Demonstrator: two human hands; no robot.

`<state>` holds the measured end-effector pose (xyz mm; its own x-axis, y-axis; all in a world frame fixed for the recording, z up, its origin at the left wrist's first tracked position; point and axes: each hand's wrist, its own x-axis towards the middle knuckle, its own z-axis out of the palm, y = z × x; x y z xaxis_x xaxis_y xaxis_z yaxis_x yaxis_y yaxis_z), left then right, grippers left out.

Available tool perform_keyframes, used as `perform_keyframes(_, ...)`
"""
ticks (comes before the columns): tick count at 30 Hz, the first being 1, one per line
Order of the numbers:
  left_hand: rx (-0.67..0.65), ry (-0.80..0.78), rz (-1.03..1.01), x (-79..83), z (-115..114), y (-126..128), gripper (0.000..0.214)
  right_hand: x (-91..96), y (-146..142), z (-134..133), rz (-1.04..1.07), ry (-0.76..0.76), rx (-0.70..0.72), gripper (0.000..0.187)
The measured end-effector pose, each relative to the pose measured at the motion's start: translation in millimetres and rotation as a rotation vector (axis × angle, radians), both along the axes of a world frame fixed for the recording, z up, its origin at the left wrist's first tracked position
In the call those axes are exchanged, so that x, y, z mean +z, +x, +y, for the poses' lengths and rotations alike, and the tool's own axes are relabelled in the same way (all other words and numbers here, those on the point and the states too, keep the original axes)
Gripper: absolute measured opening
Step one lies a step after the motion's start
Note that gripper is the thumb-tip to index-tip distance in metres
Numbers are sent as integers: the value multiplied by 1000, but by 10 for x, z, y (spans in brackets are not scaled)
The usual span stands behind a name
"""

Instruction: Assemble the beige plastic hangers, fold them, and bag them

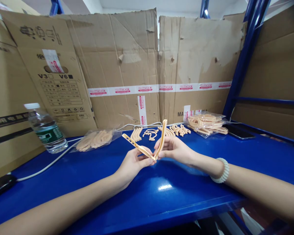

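Observation:
My left hand (131, 163) is closed on a straight beige plastic strip (133, 142) with slots near its raised free end. In my right hand (177, 150) is a curved beige plastic strip (163, 135), pinched near its lower part and standing almost upright. The lower ends of both strips meet between my fingertips in a V shape; whether they are joined cannot be told. Just behind my hands lie loose curved strips (136, 134), hook-shaped pieces (150, 134) and a pile of small beige pieces (181, 130).
A clear bag of beige parts (95, 140) lies left, another bag (205, 123) right, beside a phone (240, 132). A water bottle (47, 130) and a black device (2, 185) with a white cable (46, 168) are on the blue table (161, 209). Cardboard (122, 65) walls the back.

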<state>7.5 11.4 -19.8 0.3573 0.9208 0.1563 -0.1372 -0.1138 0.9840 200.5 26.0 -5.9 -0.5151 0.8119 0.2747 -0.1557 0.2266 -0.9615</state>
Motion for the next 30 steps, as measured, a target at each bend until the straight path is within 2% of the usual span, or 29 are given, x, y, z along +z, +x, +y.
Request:
perform_keyframes(8,1,-16,24,4,-19,-20,31,-33,7,11,-40,53,-46,26)
perform_keyframes(15,70,-5,71,6,-27,-17,30,-64,-25,-30,-79,53,-169,31)
perform_keyframes(26,90,-51,22,27,-9,-1,28,-42,-118,-90,-108,100,-338,35)
perform_keyframes(30,66,-135,-3,81,-32,6,29,-3,-116,-86,-75,55,-277,35)
